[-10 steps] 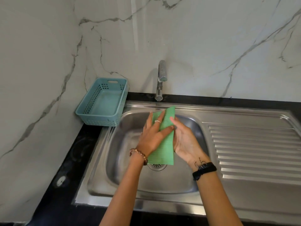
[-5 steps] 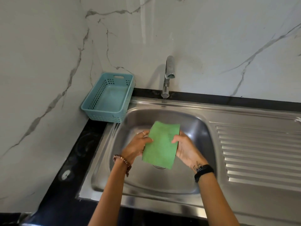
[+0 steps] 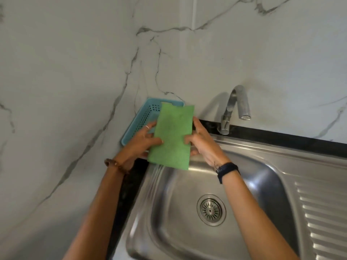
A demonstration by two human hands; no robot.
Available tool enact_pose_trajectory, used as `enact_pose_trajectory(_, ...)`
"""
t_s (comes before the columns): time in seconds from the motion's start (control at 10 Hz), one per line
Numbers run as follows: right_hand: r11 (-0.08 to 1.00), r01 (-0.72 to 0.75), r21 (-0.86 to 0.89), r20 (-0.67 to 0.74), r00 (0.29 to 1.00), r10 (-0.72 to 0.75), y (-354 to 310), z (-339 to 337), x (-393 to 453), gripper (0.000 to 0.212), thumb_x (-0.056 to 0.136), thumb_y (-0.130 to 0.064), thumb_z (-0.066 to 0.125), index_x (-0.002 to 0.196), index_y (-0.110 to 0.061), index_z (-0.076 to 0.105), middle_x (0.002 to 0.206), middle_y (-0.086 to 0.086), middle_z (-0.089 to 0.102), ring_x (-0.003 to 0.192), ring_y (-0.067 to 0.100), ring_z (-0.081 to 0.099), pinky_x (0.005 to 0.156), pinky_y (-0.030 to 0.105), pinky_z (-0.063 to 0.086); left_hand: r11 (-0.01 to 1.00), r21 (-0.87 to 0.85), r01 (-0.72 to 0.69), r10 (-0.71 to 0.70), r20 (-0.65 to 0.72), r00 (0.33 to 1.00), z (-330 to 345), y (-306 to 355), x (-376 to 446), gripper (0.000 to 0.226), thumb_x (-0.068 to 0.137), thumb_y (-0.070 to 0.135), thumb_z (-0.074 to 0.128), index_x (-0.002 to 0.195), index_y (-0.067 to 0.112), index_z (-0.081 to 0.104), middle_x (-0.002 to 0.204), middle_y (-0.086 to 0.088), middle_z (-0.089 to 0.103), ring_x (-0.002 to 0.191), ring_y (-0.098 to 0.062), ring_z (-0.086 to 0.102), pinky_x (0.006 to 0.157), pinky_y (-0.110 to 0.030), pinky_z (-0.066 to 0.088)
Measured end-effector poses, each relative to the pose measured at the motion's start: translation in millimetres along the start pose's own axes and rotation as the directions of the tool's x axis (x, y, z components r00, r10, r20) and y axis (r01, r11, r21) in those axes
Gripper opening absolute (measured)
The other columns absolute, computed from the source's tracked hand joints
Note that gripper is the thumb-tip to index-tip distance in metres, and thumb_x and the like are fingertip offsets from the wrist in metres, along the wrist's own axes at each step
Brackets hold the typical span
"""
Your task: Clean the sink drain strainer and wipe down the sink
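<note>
Both hands, left hand (image 3: 139, 141) and right hand (image 3: 201, 142), pinch the green scouring pad's (image 3: 171, 136) side edges, holding it flat over the far-left blue basket (image 3: 139, 119), likely to stow it.

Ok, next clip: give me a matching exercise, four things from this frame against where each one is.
Things:
1. green cloth
2. blue basket
3. drain strainer
4. faucet

Places:
A. bottom of the sink basin
B. held between both hands
C. at the back edge, against the wall
D. corner of the counter, left of the sink

Pairs: 1-B, 2-D, 3-A, 4-C
</note>
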State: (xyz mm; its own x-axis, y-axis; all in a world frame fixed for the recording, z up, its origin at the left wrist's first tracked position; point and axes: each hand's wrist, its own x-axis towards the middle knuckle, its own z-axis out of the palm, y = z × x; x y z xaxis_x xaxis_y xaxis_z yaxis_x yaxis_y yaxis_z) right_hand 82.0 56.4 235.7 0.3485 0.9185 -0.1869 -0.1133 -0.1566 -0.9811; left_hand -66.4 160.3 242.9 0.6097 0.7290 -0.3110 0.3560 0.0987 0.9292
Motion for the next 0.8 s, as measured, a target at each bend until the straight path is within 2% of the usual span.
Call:
enact_pose_trajectory(0.1, 0.995, 0.051, -0.09, -0.086, 0.995, -0.058, -15.9, 22.0, 55.5, 0.049, 0.082, 0.007, 0.044, 0.12, -0.024, 0.042, 0.107, 0.001, 0.064, 0.097, 0.019, 0.063, 0.077, 0.039, 0.055, 0.994, 0.054, -0.095, 0.102, -0.129, 0.986, -28.3, 9.3, 47.7, 0.061, 0.082, -0.011, 0.056, 0.135, 0.013, 0.038, 0.095, -0.008, 0.064, 0.069, -0.009, 0.06, 0.053, -0.016, 0.05)
enact_pose_trajectory(0.2, 0.866, -0.015, -0.5, -0.122, 0.991, -0.053, -5.8, 40.8, 105.8, 0.054, 0.088, -0.001, 0.045, 0.138, -0.006, 0.027, 0.122, 0.02, 0.058, 0.111, 0.035, 0.057, 0.087, 0.04, 0.048, 0.947, 0.309, -0.09, 0.136, -0.131, 0.982, -39.6, -0.6, 89.6, 0.07, 0.08, -0.006, 0.058, 0.14, 0.019, 0.033, 0.1, -0.013, 0.063, 0.085, -0.024, 0.059, 0.072, -0.026, 0.052)
enact_pose_trajectory(0.3, 0.565, -0.079, -0.821, -0.126, 0.991, -0.044, 19.7, 58.6, 138.3, 0.069, 0.093, -0.006, 0.042, 0.148, -0.003, 0.002, 0.117, 0.021, 0.061, 0.104, 0.035, 0.06, 0.079, 0.037, 0.046, 0.82, 0.569, -0.056, 0.13, -0.09, 0.987, -40.9, -21.6, 118.3, 0.069, 0.08, 0.002, 0.055, 0.14, 0.027, 0.035, 0.121, -0.015, 0.06, 0.105, -0.031, 0.058, 0.089, -0.041, 0.05)
enact_pose_trajectory(0.4, 0.425, -0.123, -0.897, -0.155, 0.987, -0.041, 42.3, 70.0, 164.2, 0.075, 0.094, -0.001, 0.04, 0.147, -0.002, -0.012, 0.111, 0.018, 0.064, 0.097, 0.03, 0.064, 0.075, 0.035, 0.046, 0.702, 0.712, -0.02, 0.079, -0.051, 0.996, -36.9, -41.8, 139.2, 0.059, 0.085, 0.002, 0.049, 0.139, 0.022, 0.038, 0.137, -0.017, 0.048, 0.118, -0.032, 0.052, 0.094, -0.037, 0.045)
enact_pose_trajectory(0.5, 0.232, -0.154, -0.96, -0.161, 0.987, -0.013, 51.3, 72.8, 176.1, 0.051, 0.098, -0.003, 0.035, 0.145, -0.002, 0.018, 0.119, 0.015, 0.061, 0.107, 0.027, 0.061, 0.082, 0.033, 0.049, 0.442, 0.895, 0.062, -0.09, -0.024, 0.996, -30.6, -56.5, 150.1, 0.056, 0.091, 0.016, 0.049, 0.143, 0.023, 0.03, 0.148, -0.019, 0.022, 0.122, -0.038, 0.047, 0.1, -0.043, 0.042)
enact_pose_trajectory(0.6, -0.004, -0.124, -0.992, -0.124, 0.992, 0.01, 54.5, 72.7, 176.1, 0.031, 0.1, -0.005, 0.031, 0.122, -0.004, 0.052, 0.127, 0.014, 0.055, 0.117, 0.025, 0.054, 0.089, 0.03, 0.047, 0.341, 0.937, 0.076, -0.159, -0.023, 0.987, -28.6, -56.4, 151.9, 0.053, 0.091, 0.02, 0.053, 0.141, 0.02, 0.034, 0.153, -0.016, 0.004, 0.125, -0.036, 0.043, 0.102, -0.042, 0.04)
enact_pose_trajectory(0.7, 0.034, -0.127, -0.991, -0.129, 0.989, -0.066, 38.2, 73.3, 166.4, 0.031, 0.1, -0.008, 0.032, 0.124, -0.004, 0.05, 0.13, 0.016, 0.046, 0.116, 0.025, 0.052, 0.09, 0.028, 0.044, 0.364, 0.929, 0.059, -0.03, -0.052, 0.998, -25.0, -46.2, 142.6, 0.04, 0.092, 0.021, 0.052, 0.131, 0.013, 0.048, 0.146, -0.017, 0.028, 0.122, -0.033, 0.046, 0.097, -0.042, 0.043)
enact_pose_trajectory(0.8, 0.24, -0.116, -0.964, -0.176, 0.954, -0.244, 19.5, 67.4, 142.2, 0.022, 0.095, -0.012, 0.044, 0.115, -0.005, 0.052, 0.12, 0.014, 0.054, 0.103, 0.029, 0.06, 0.073, 0.033, 0.045, 0.594, 0.803, -0.053, 0.267, -0.134, 0.954, -7.9, -33.5, 119.5, 0.026, 0.092, 0.017, 0.048, 0.113, 0.008, 0.06, 0.119, -0.013, 0.059, 0.103, -0.028, 0.058, 0.075, -0.033, 0.046)
